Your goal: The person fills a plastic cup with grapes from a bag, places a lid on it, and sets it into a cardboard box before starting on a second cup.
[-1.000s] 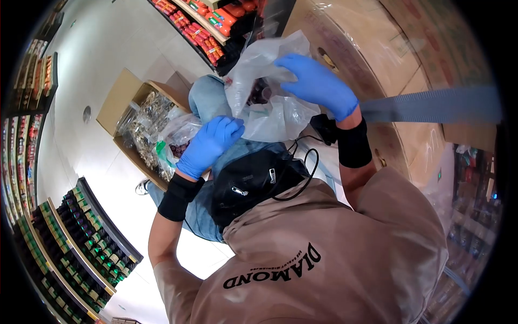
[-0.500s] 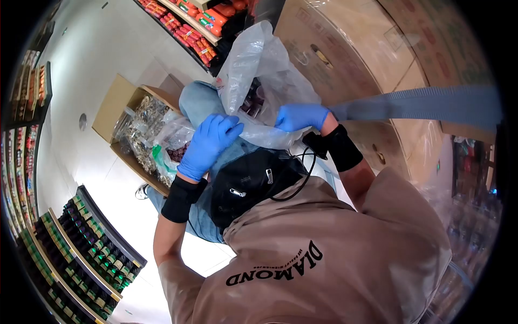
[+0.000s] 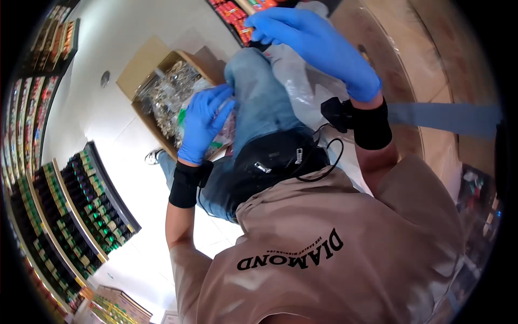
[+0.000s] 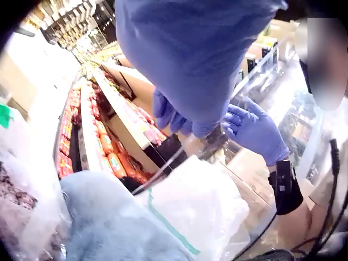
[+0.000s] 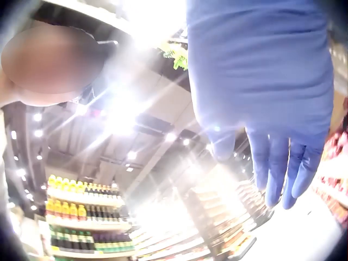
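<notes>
My left hand [image 3: 205,121], in a blue glove, hovers beside the open cardboard box [image 3: 141,105] with its fingers loosely bent and thumb apart. Under it, partly hidden, lies a clear plastic bag [image 4: 43,217] with dark red pieces inside. My right hand [image 3: 318,51], gloved alike, is raised over a white plastic bag [image 3: 294,78]. Its fingers [image 5: 275,174] are straight and hold nothing in the right wrist view. The white bag stands beyond the jeans-clad knee [image 3: 253,75], its opening mostly hidden by the right forearm and hand. A green line runs down its side [image 4: 168,217].
Crinkled clear packaging [image 3: 175,92] fills the box. Large cartons [image 3: 431,70] stand at the right, with a grey strap [image 3: 442,116] across them. Shelves of red packs [image 3: 232,16] are ahead and bottle shelves [image 3: 86,205] at the left. A black waist bag [image 3: 280,162] sits on the lap.
My right hand has left the white bag's rim and risen above it. My left hand has let go of the bag and shifted to the box's side. The head view has swung.
</notes>
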`<state>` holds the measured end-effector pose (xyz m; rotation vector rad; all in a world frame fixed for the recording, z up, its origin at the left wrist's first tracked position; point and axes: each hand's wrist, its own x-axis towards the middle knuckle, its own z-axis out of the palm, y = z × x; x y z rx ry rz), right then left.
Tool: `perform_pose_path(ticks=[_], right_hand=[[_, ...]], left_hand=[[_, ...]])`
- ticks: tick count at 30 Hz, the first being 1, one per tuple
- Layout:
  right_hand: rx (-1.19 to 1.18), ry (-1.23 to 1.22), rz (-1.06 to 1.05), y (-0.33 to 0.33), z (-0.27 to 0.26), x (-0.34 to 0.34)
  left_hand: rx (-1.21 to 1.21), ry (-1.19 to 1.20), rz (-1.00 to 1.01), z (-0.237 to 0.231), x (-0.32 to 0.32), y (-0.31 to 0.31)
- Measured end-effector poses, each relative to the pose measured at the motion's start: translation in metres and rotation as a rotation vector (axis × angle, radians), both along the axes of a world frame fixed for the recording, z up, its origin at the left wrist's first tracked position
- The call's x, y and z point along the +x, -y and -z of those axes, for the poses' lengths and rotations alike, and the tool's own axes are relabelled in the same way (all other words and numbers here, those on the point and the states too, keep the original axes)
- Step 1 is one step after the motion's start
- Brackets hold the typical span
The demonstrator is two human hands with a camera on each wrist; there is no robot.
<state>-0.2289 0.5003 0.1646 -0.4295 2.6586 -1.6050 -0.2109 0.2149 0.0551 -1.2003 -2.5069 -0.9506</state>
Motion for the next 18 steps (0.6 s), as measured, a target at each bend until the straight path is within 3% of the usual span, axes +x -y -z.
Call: perform_pose_path(ticks=[2, 3, 5, 8, 10, 13, 14, 16, 18], right_hand=[[-0.355, 0.041, -0.220, 0.034, 0.016, -0.019], [-0.249, 0.158, -0.286, 0.043, 0.007, -0.023], [-0.392, 0.478, -0.307, 0.098, 0.038, -0.051], [-0.277, 0.508, -0.227, 0.159, 0.105, -0.091], [-0.164, 0.493, -0.261, 0.183, 0.150, -0.127], [0.344, 0.381, -0.356, 0.206, 0.185, -0.170], [0.351, 0.372, -0.370, 0.210, 0.198, -0.181], [0.405, 0.022, -0.319, 0.216, 0.243, -0.198], [0.477, -0.133, -0.327, 0.217, 0.261, -0.206]], left_hand=[[0.022, -0.001, -0.237, 0.012, 0.004, 0.028], [0.059, -0.014, -0.344, 0.020, 0.006, 0.044], [0.094, -0.006, -0.542, 0.050, 0.011, 0.086], [0.088, 0.084, -0.692, 0.067, 0.025, 0.115], [0.051, 0.174, -0.658, 0.087, 0.041, 0.130], [-0.020, 0.143, -0.620, 0.118, 0.055, 0.140], [-0.054, 0.249, -0.530, 0.124, 0.059, 0.138], [-0.083, 0.357, -0.459, 0.137, 0.071, 0.135], [0.048, 0.884, -0.328, 0.150, 0.080, 0.133]])
